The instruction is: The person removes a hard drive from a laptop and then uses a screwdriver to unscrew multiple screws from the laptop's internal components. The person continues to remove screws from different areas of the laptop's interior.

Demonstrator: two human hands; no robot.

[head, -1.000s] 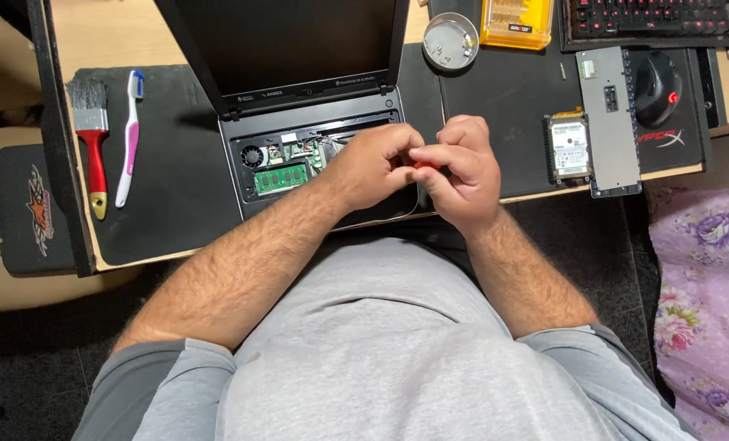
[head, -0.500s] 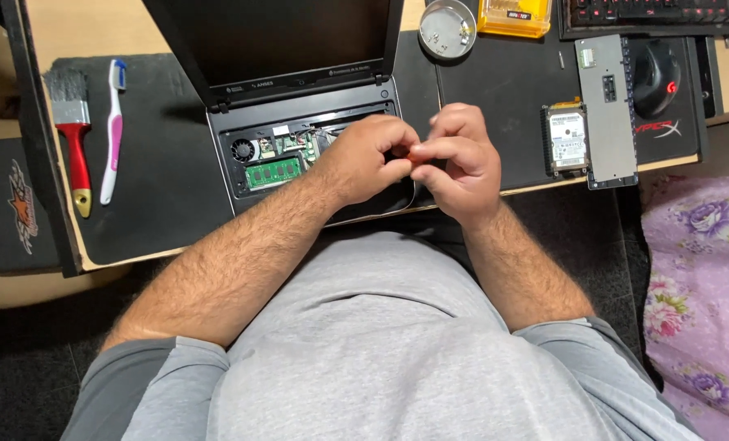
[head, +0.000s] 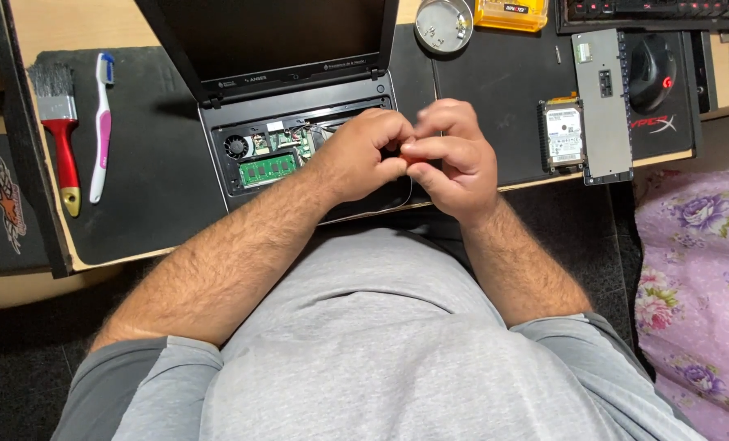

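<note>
Both hands (head: 413, 159) pinch a small red part (head: 411, 161) between closed fingers (head: 430, 149) above the opened laptop (head: 299, 122).

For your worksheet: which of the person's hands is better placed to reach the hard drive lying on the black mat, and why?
Probably the right hand. It sits nearer the hard drive, which lies to its right on the mat. The left hand hangs over the opened laptop, farther off, and would have to cross the right.
</note>
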